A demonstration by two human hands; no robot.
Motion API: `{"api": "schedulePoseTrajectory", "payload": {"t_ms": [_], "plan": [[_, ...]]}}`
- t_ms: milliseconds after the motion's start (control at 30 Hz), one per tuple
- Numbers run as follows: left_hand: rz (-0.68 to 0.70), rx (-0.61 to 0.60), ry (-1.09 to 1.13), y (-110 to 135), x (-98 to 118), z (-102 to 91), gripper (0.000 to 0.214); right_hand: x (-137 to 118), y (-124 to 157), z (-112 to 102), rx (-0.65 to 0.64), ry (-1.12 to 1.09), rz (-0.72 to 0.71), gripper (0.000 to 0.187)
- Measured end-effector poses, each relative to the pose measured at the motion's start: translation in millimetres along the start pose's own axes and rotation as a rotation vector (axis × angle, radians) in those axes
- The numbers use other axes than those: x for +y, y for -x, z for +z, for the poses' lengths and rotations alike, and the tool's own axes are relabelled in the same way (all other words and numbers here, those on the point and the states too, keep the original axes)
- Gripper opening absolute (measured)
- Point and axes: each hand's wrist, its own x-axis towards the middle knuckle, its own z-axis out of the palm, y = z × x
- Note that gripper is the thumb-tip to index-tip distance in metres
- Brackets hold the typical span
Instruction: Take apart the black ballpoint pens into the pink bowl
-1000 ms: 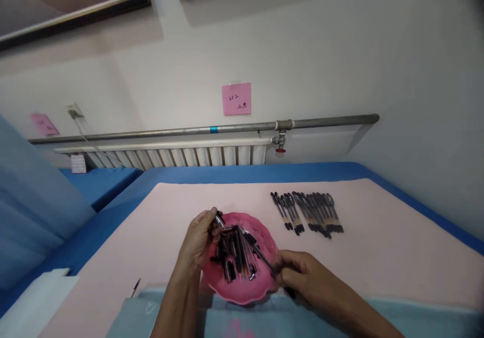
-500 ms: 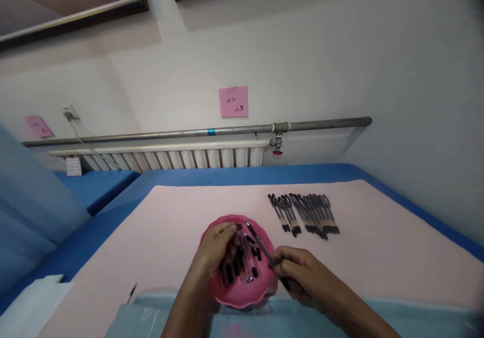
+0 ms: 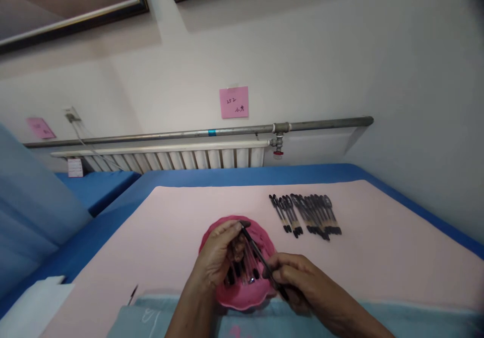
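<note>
A pink scalloped bowl (image 3: 260,298) sits on the pink table cover and holds several black and clear pen parts (image 3: 242,270). My left hand (image 3: 217,255) is over the bowl, its fingers pinched at the far tip of a thin black pen (image 3: 258,256). My right hand (image 3: 298,280) is closed round the near end of that same pen, at the bowl's right rim. The pen slants between both hands above the bowl.
A row of several finished black pens (image 3: 306,214) lies to the right of the bowl. A light blue cloth (image 3: 397,318) covers the near edge. A small dark piece (image 3: 132,292) lies at the left. Behind the blue table edge (image 3: 245,174) runs a radiator (image 3: 170,159).
My left hand moved from the bowl's far left rim down over the parts, then up to the pen's tip. My right hand shifted slightly left with the pen.
</note>
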Motion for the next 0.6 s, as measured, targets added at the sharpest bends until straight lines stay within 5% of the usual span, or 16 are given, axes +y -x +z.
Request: {"api": "schedulePoseTrajectory", "payload": {"t_ms": [233,400,600], "plan": [[0.025,0.073,0.041,1.8,2.9,5.3,0.025,0.7,-2.0,2.4,0.029,0.004,-0.082,0.016],[0.032,0.031,0.038,2.9,4.3,6.1,0.027,-3.6,3.2,5.9,-0.119,-0.118,-0.105,0.032],[0.031,0.042,0.041,3.0,3.8,6.8,0.029,-3.2,2.4,9.0,0.029,-0.231,-0.09,0.023]]}}
